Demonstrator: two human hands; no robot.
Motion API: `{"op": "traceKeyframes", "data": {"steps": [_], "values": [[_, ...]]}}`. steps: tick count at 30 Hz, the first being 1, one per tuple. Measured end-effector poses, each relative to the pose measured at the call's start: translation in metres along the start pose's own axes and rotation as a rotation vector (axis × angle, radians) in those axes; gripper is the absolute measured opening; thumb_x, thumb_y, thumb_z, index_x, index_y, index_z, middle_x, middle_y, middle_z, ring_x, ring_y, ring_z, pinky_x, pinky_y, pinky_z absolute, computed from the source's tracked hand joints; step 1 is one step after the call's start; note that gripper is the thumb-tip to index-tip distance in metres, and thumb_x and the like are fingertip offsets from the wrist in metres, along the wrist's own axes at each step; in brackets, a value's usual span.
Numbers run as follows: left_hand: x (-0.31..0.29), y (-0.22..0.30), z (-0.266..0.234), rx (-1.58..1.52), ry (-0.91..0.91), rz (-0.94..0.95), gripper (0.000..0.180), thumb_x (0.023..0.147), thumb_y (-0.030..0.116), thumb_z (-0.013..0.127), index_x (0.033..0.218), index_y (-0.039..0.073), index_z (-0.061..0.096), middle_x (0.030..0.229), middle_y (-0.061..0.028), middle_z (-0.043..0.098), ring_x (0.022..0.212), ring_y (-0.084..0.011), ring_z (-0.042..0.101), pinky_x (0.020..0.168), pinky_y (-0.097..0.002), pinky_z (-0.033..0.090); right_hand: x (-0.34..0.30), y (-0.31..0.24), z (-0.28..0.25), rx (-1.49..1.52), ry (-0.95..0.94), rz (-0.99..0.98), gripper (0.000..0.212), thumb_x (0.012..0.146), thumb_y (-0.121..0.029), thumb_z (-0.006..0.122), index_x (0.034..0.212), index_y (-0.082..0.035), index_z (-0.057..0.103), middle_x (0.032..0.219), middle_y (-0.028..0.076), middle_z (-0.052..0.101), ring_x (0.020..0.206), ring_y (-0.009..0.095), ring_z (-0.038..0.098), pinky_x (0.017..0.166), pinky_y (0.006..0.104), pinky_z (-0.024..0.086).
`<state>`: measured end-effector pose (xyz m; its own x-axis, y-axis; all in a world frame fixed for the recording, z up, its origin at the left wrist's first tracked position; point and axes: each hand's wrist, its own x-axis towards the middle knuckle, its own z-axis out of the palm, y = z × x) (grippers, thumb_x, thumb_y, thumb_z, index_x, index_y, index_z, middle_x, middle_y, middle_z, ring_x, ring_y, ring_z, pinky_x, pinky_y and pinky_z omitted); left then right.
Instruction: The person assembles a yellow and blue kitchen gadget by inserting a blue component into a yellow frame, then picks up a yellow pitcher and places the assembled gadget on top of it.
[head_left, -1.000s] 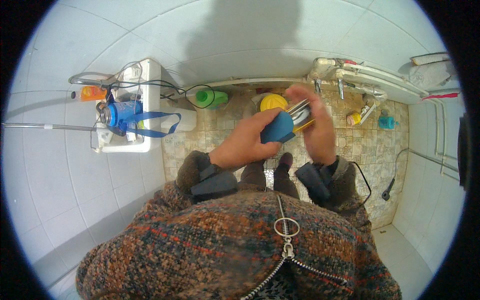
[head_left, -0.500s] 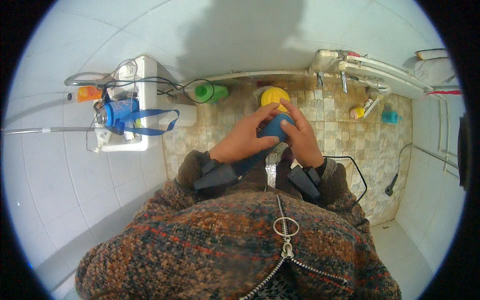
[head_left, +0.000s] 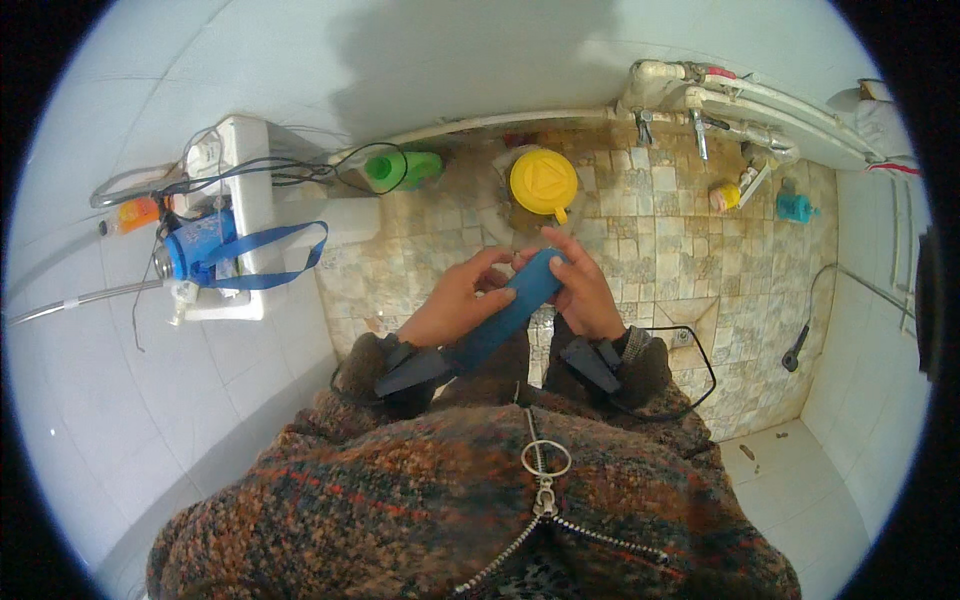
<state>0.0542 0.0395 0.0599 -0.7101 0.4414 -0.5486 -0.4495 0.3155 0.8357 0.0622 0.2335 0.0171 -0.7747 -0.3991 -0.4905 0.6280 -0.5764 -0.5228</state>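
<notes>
Both my hands hold a long, smooth blue object [head_left: 498, 328], like a tube or slim bottle, slanted from my lap up to the right. Its exact kind does not show. My left hand [head_left: 452, 303] grips its left side, with the thumb lying on top. Around its upper end, the fingers of my right hand [head_left: 590, 298] are curled, partly hidden behind it. Beyond my fingertips stands a round yellow lid [head_left: 543, 180] with a raised triangle and a small tab, apart from both hands.
A green bottle [head_left: 405, 169] lies by the far wall. To the left, a white rack [head_left: 250, 180] holds a blue flask [head_left: 200, 245] and an orange bottle [head_left: 138, 213], with black cables across. Taps [head_left: 699, 135], a teal bottle [head_left: 795, 207] and a hand shower [head_left: 795, 350] are right.
My hands and the blue object have drawn back toward my body, away from the yellow lid, which now shows whole. More of the blue object's length is visible.
</notes>
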Motion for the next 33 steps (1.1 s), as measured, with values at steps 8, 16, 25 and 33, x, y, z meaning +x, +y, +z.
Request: {"op": "traceKeyframes", "data": {"steps": [8, 16, 25, 33], "values": [[0.023, -0.049, 0.0, -0.064, -0.035, -0.102, 0.031, 0.083, 0.012, 0.059, 0.111, -0.001, 0.052, 0.093, -0.0054, 0.059, 0.084, -0.0098, 0.054, 0.076, -0.0261, 0.046, 0.039, 0.024, -0.056, -0.027, -0.101, 0.055, 0.041, 0.091, -0.014, 0.042, 0.13, -0.005, 0.032, 0.113, 0.017, 0.051, 0.109, 0.027, 0.051, 0.09, 0.0389, 0.044], [0.036, -0.071, -0.005, -0.05, 0.069, -0.167, 0.033, 0.082, 0.015, 0.06, 0.11, 0.0, 0.051, 0.093, -0.005, 0.058, 0.083, -0.01, 0.053, 0.076, -0.0265, 0.045, 0.084, 0.065, -0.163, -0.338, 0.254, -0.045, 0.052, 0.089, -0.021, 0.051, 0.133, -0.006, 0.027, 0.125, 0.01, 0.042, 0.108, 0.022, 0.049, 0.086, 0.0371, 0.045], [0.04, -0.095, -0.003, -0.096, 0.055, -0.24, 0.036, 0.083, 0.016, 0.06, 0.113, 0.001, 0.049, 0.097, -0.0044, 0.057, 0.086, -0.01, 0.054, 0.077, -0.0263, 0.045, 0.13, 0.107, -0.211, -0.366, 0.43, 0.058, 0.06, 0.083, -0.015, 0.058, 0.135, -0.007, 0.028, 0.134, 0.009, 0.034, 0.101, 0.018, 0.049, 0.072, 0.0314, 0.049], [0.039, -0.104, -0.002, -0.234, 0.09, -0.258, 0.036, 0.083, 0.014, 0.059, 0.114, 0.0, 0.048, 0.1, -0.0056, 0.057, 0.089, -0.0115, 0.055, 0.08, -0.0273, 0.045, 0.161, 0.122, -0.218, -0.56, 0.376, 0.118, 0.048, 0.083, -0.017, 0.059, 0.126, -0.008, 0.039, 0.124, 0.009, 0.043, 0.101, 0.016, 0.049, 0.07, 0.0305, 0.049]]}}
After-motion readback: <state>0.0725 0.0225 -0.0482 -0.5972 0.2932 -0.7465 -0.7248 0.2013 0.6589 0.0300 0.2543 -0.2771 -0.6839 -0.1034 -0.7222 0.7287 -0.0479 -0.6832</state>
